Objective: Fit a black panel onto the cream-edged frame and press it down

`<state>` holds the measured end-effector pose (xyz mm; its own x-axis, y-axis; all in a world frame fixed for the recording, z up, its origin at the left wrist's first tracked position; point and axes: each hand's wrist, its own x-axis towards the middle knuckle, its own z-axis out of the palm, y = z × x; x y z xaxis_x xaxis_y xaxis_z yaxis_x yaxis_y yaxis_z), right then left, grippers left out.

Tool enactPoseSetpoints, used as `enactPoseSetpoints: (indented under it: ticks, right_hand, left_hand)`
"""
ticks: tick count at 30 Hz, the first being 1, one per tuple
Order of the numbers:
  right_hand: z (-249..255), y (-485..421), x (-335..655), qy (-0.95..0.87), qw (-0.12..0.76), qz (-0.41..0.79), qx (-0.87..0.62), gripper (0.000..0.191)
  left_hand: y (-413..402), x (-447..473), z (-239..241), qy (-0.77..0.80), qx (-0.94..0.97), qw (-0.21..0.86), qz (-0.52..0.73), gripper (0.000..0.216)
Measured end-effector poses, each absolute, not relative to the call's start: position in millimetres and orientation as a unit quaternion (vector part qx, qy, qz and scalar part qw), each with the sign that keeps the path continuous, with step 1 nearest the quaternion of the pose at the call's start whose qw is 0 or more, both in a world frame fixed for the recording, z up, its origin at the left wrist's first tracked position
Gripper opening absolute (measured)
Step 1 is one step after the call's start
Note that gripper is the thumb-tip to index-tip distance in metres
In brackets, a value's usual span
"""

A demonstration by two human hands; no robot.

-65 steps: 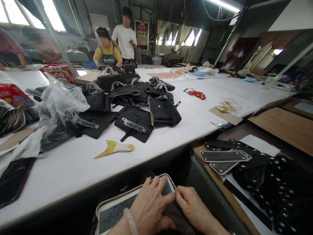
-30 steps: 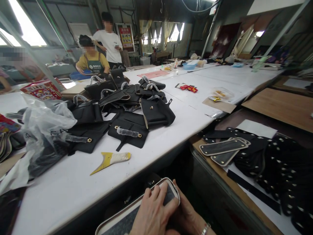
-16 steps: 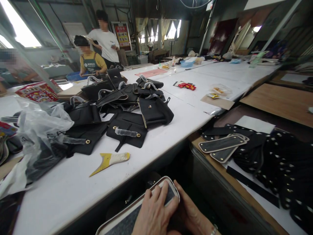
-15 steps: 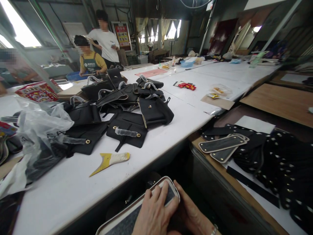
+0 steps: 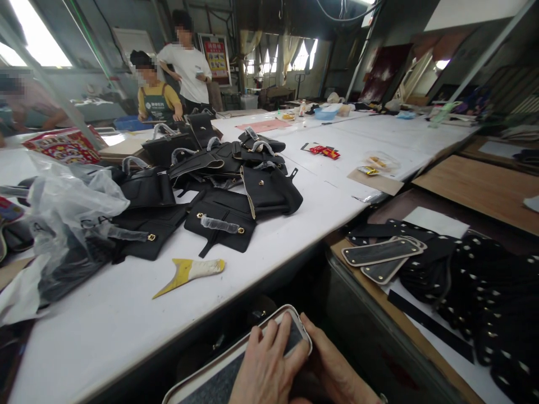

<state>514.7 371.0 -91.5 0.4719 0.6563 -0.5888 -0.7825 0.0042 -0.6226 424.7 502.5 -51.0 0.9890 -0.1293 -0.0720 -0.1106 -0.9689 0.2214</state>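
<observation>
At the lower middle is a long bag panel [image 5: 210, 387] with a dark grey inner face, rounded corners and a raised pale rim. My left hand [image 5: 269, 359] lies over its far end, fingers bent and pressed down inside the rim, thumb across the near side. Around the outer corner at the right, my right hand [image 5: 334, 365] grips the rim; most of its fingers are hidden behind the panel. The panel's near end runs out of view. Beyond it, on the white table [image 5: 252, 275], lies a yellow, forked flat piece [image 5: 189, 272] with a whitish wrapped end.
Black handbags [image 5: 273, 191] with wrapped handles are heaped on the table, beside a clear plastic bag [image 5: 76, 207]. At right, a lower bench [image 5: 374, 303] carries studded black strips [image 5: 484, 297] and pale-edged oblong panels [image 5: 383, 251]. Two people [image 5: 185, 67] work beyond the heap; another is at far left.
The camera view has shifted slightly. Both hands keep nearly the same hold on the panel. The person in the apron has moved their hands a little.
</observation>
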Motion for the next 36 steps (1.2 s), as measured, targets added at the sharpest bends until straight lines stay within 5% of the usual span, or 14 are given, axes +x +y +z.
enactPoseSetpoints:
  ticks: [6, 11, 22, 36]
  right_hand:
    - [-93.3, 366.6, 521.1, -0.037, 0.673, 0.421, -0.607, 0.057]
    - [-72.8, 371.8, 520.2, -0.057, 0.617, 0.405, -0.672, 0.068]
    - [-75.1, 375.8, 518.0, -0.052, 0.580, 0.404, -0.706, 0.062]
    - [-66.6, 377.5, 526.9, -0.095, 0.556, 0.432, -0.703, 0.055]
  left_hand:
    - [493.5, 425.4, -53.0, -0.032, 0.995, 0.090, -0.030, 0.084]
    - [505.7, 426.6, -43.4, -0.021, 0.971, 0.220, -0.090, 0.083]
    - [548.8, 449.1, 5.8, 0.032, 0.914, 0.395, -0.087, 0.028]
    - [574.0, 518.4, -34.1, -0.108, 0.914, 0.377, -0.108, 0.032]
